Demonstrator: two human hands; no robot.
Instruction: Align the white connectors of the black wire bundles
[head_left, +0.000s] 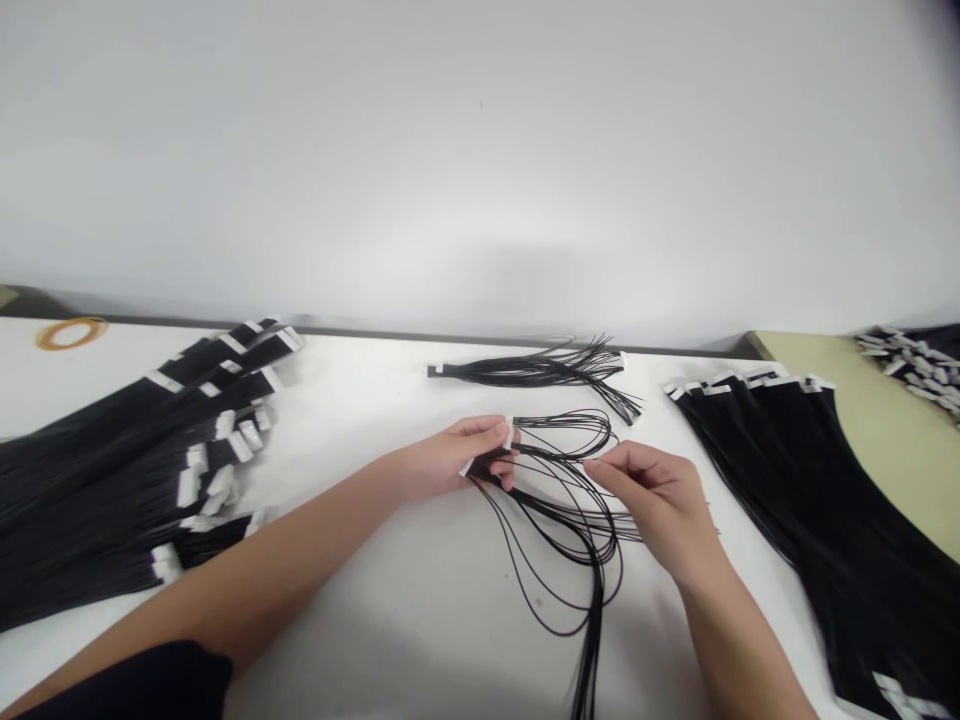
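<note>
Head view, outward from the piece you are handling.

Item: one black wire bundle [598, 590], looped and partly loose, held before you over the middle of the white surface [360, 620]. Several thin loops bow out between your hands; a thicker strand drops toward the near edge of the view.

Fittings: one upper white end piece [510, 432] and one lower white end piece [467, 467], both at your left fingers.

Left hand [461, 455]: closed about the fitted end of the bundle, thumb uppermost. Dark sleeve [150, 685] on that arm.

Right hand [664, 500]: thumb and forefinger brought together at the loops, seemingly pinching a thin wire; the exact strand is too fine to tell.

Step in hand, by judgement: sorting out single wires while the fitted end is steadied. The next move seems to call for a firm left grasp and a light right pinch, drawing one strand clear without snagging its neighbours.

Beyond your hands: one second wire bundle [517, 373], lying crosswise, its loose ends fanned to the right.

Left side: one broad stack of black wires [82, 450], white-tipped; behind it, one amber ring [46, 338].

Right side: one long spread of black wires [795, 470], white-tipped; farther off, one heap of white-ended wires [919, 365] on a yellowish surface [862, 430].

Rear: one pale wall [480, 180].
</note>
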